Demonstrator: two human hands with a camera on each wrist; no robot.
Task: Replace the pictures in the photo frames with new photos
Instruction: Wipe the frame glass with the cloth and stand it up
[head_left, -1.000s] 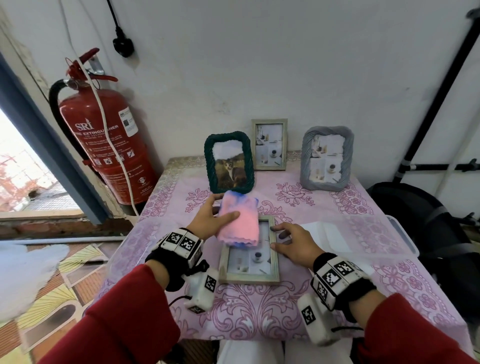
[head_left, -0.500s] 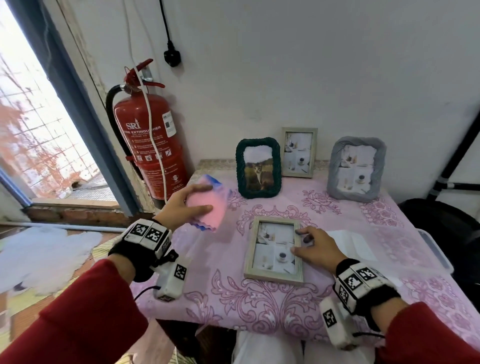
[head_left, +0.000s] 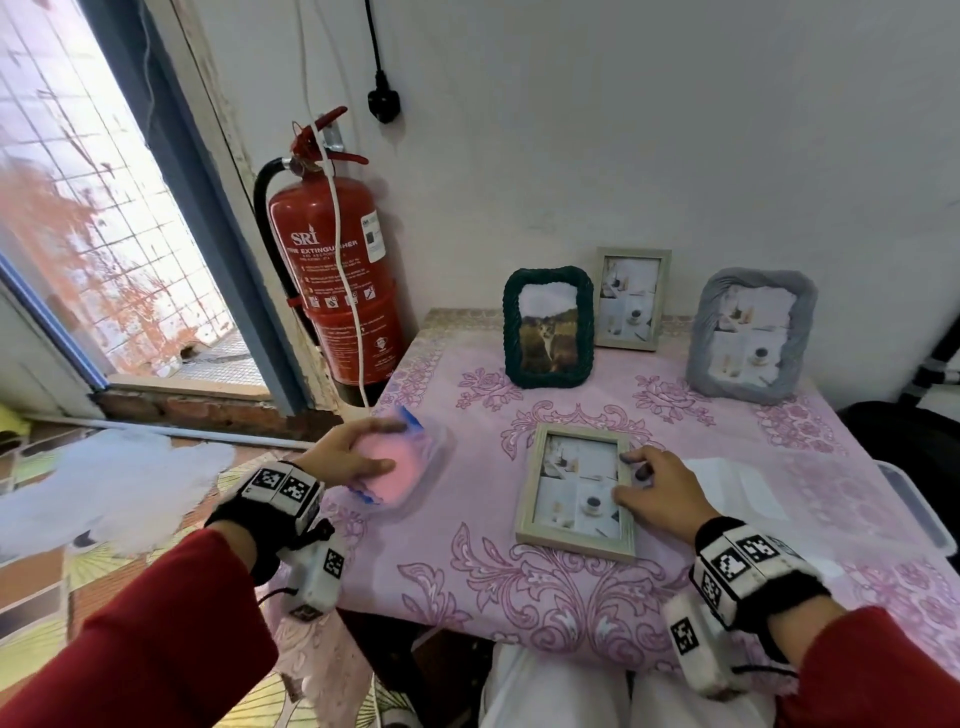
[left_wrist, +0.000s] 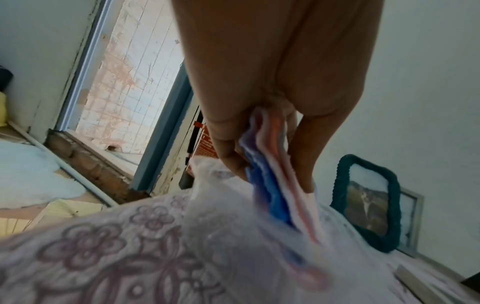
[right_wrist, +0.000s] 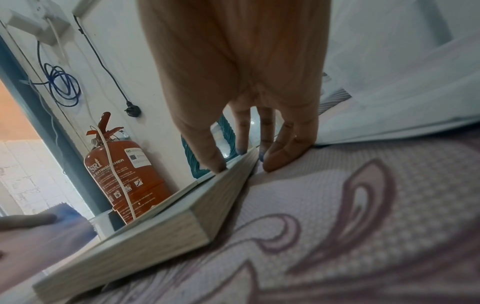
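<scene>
A pale wooden photo frame (head_left: 576, 491) lies face up on the pink patterned tablecloth (head_left: 519, 582). My right hand (head_left: 649, 483) rests on its right edge with straight fingers: the thumb on the front, the other fingertips (right_wrist: 272, 162) along the side. At the table's left edge, my left hand (head_left: 353, 457) pinches a folded pink and blue cloth (head_left: 395, 475) between thumb and fingers. In the left wrist view the cloth (left_wrist: 275, 197) hangs onto blurred clear plastic (left_wrist: 233, 236). Three frames stand at the wall: green rope (head_left: 548, 327) with a cat photo, small pale (head_left: 631, 299), grey (head_left: 750, 335).
White paper sheets (head_left: 737, 488) lie just right of the flat frame. A clear plastic box (head_left: 914, 519) sits at the table's right edge. A red fire extinguisher (head_left: 332, 275) stands left of the table by an open doorway (head_left: 104, 208). A dark bag (head_left: 909, 431) is at far right.
My left hand carried the cloth off the flat frame, leftward and down to the table's left edge. The head view turned left. The right hand stayed on the frame.
</scene>
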